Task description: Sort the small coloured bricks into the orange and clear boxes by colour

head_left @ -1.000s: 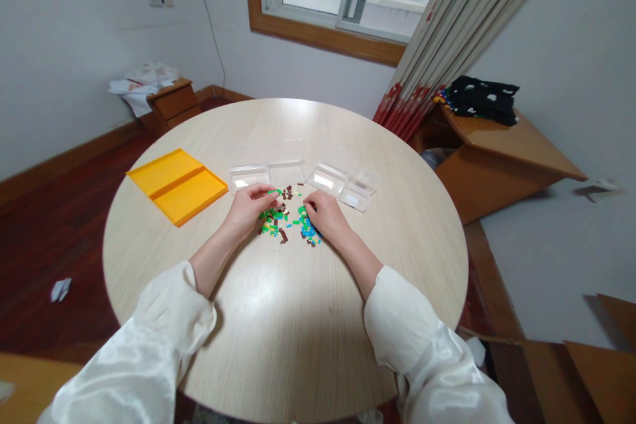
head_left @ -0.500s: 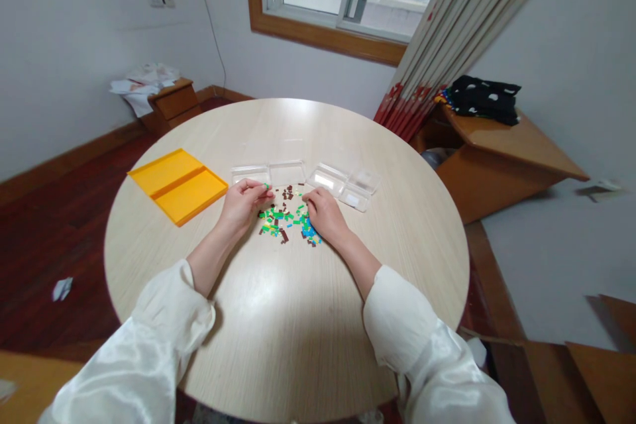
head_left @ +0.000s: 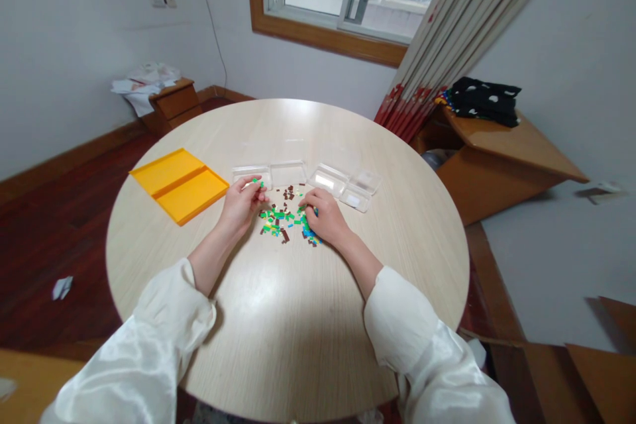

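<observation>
My left hand point(head_left: 240, 203) is raised a little over the table, its fingers pinched on small green building bricks point(head_left: 257, 181). Loose green bricks point(head_left: 272, 220), mixed with yellow and brown ones, lie just right of it. My right hand point(head_left: 325, 215) is down at the blue and green bricks point(head_left: 307, 228), fingers curled and thumb bent inward. Its fingertips touch the pile near a green piece; whether they grip one is hidden. Small brown bricks point(head_left: 289, 193) lie between and beyond both hands.
Two open clear plastic boxes, the left box point(head_left: 288, 173) and the right box point(head_left: 329, 179), stand behind the bricks. An open yellow case point(head_left: 179, 185) lies at the left of the round table point(head_left: 278, 331). Black cloth point(head_left: 484, 101) rests on a wooden cabinet at the right.
My left hand has turned slightly, and the green bricks in it show more and sit farther left. The fingers of my right hand have shifted over the pile.
</observation>
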Demonstrator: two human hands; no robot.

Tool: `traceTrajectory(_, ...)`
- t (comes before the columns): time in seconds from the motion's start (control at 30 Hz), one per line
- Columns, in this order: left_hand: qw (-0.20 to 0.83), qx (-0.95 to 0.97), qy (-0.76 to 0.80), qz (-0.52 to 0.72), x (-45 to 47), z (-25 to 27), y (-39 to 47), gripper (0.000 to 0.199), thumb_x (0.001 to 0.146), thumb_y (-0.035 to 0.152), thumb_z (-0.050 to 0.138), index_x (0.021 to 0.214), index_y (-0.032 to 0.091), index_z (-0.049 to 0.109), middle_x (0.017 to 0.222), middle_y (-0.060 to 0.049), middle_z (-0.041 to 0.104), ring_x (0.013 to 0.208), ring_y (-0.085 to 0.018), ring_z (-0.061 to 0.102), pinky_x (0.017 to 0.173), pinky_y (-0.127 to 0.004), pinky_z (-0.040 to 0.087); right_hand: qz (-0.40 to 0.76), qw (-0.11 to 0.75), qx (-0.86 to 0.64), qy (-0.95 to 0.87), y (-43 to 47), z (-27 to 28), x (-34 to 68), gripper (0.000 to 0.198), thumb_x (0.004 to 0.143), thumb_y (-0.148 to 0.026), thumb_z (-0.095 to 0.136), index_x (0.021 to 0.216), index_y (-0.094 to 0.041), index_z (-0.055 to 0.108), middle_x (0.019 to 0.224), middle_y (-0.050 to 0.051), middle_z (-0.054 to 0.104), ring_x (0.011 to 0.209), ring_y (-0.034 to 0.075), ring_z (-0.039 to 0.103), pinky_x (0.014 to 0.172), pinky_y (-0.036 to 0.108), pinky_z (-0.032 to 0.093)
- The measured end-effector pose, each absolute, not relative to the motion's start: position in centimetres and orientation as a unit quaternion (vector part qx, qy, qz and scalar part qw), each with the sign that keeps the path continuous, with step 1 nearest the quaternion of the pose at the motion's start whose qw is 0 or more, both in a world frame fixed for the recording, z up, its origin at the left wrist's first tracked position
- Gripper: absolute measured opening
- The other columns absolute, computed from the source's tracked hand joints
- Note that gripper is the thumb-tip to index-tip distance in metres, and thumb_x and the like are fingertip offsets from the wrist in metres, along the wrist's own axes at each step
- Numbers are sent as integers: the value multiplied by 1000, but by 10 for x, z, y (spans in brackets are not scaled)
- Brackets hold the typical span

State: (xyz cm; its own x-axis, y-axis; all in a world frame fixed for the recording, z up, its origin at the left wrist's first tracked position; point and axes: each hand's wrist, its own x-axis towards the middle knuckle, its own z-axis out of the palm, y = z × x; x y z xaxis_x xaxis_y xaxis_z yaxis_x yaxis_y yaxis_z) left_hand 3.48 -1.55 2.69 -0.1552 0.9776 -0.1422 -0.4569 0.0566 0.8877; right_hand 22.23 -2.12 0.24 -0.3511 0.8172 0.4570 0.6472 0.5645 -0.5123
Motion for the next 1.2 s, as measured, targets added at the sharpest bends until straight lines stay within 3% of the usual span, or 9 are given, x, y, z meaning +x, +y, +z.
traceTrajectory(0.27,575,316,444,610,35,25,-17,21,62,19,70,76,15,55,67,0,65,55,-8,58,60,-23,50,88,273,-473,-833,-27,10,220,9,78,-16,58,74,-18,66,87,6,64,87,20,54,78,34,36)
traceTrajectory(0.43,593,319,440,594,36,23,-18,22,61,16,74,71,13,55,69,-4,68,65,-11,64,72,-29,54,103,236,-496,-829,-26,12,219,11,81,-15,58,73,-17,67,85,6,66,84,19,55,76,32,34)
traceTrajectory(0.6,620,303,433,579,37,23,-18,16,61,9,74,67,10,60,75,-7,70,67,-12,66,72,-27,55,121,220,-504,-827,-24,10,220,11,82,-15,58,75,-17,66,84,5,68,84,19,56,77,33,35)
traceTrajectory(0.93,644,273,434,568,37,22,-16,11,67,3,69,63,9,60,71,-8,68,70,-13,67,77,-26,56,116,355,-494,-785,-21,5,222,13,86,-16,50,80,-18,61,84,8,64,85,21,54,81,34,42)
traceTrajectory(1.2,643,262,430,576,39,25,-18,15,68,-1,63,70,12,55,73,-8,68,79,-17,68,80,-30,55,144,387,-492,-766,-22,4,220,10,82,-15,52,79,-18,61,82,6,65,80,19,57,78,33,45)
